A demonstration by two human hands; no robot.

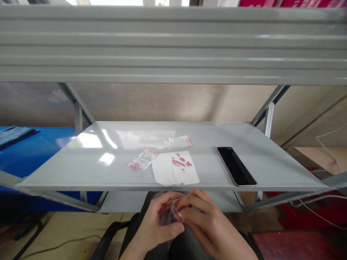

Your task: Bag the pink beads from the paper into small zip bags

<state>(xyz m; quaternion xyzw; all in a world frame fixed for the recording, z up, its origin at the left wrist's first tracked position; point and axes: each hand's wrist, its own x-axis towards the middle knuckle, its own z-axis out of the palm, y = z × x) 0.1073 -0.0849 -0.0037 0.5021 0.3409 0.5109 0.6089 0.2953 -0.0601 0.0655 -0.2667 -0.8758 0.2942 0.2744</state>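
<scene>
Both my left hand [155, 222] and my right hand [204, 216] pinch a small clear plastic bag [175, 212] between their fingers, in my lap below the front edge of a grey metal shelf [81, 169]. On the shelf lies a white paper sheet [162, 173] scattered with small pink beads [179, 162]. Left of it is a clear zip bag [142, 160] with pink beads at its lower end. Behind the sheet lies another clear zip bag [177, 142] with a red-marked edge. A black smartphone [235, 166] rests to the right.
A grey metal shelf beam [173, 43] spans the view above the hands, with diagonal metal struts at both sides. A blue surface [35, 159] lies to the left, white cables [320, 206] to the right, and a red mat [295, 245] at lower right.
</scene>
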